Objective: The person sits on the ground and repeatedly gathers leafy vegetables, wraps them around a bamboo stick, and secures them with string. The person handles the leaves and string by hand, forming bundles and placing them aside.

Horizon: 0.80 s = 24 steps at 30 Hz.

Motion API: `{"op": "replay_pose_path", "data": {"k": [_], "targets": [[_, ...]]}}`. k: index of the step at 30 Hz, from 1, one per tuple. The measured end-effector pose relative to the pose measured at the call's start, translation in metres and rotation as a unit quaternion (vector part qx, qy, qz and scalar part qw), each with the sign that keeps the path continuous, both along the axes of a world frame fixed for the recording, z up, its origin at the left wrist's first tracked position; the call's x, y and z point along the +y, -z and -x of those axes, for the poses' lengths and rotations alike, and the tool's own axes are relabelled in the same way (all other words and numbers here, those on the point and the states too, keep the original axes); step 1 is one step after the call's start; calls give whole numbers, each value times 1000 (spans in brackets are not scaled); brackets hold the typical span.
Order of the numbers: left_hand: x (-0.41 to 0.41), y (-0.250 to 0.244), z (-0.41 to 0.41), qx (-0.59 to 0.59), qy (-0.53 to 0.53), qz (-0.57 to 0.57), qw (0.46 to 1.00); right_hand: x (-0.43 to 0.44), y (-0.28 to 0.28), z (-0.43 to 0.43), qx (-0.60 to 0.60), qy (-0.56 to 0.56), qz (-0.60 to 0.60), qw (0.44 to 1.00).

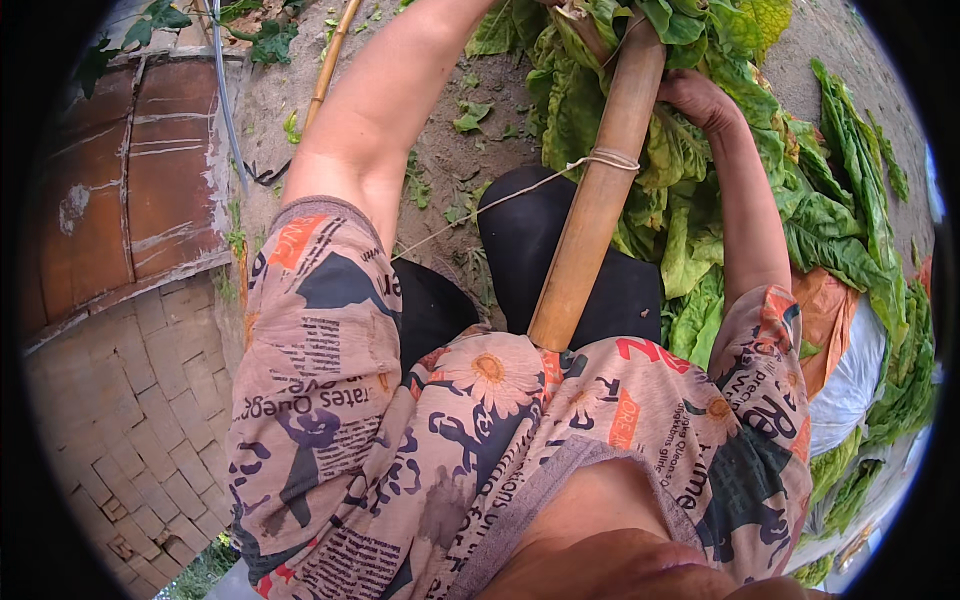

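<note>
A bamboo pole [600,172] slants from my shirt front up to a bunch of large green and yellowing leaves [566,97]. Thin string [611,159] is looped round the pole and runs down left towards my left arm. My right hand [694,97] is among the leaves at the pole's right side, its fingers partly hidden. My left forearm leaves the picture at the top edge; tan shapes by the pole's upper end may be fingers or stems, I cannot tell which.
More long leaves [855,172] lie at the right, near an orange plastic sheet [825,315] and a white bag [844,382]. A thinner bamboo pole [331,64] lies on sandy ground at upper left. Left are a rusty metal panel [169,172] and brick paving [150,405].
</note>
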<state>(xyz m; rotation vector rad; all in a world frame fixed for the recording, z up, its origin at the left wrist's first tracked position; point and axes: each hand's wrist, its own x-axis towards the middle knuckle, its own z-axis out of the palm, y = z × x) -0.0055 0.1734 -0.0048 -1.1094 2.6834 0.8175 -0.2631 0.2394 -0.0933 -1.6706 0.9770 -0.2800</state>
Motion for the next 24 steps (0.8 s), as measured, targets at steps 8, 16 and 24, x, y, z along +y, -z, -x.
{"op": "replay_pose_path", "data": {"k": [8, 16, 24], "targets": [[29, -82, 50, -11, -21, 180, 983, -5, 11, -4, -181, 26, -30, 983], [216, -36, 48, 165, -239, 222, 931, 83, 15, -24, -180, 293, 342, 874], [268, -9, 64, 8, -310, 349, 884, 160, -7, -9, -237, 235, 326, 885]]}}
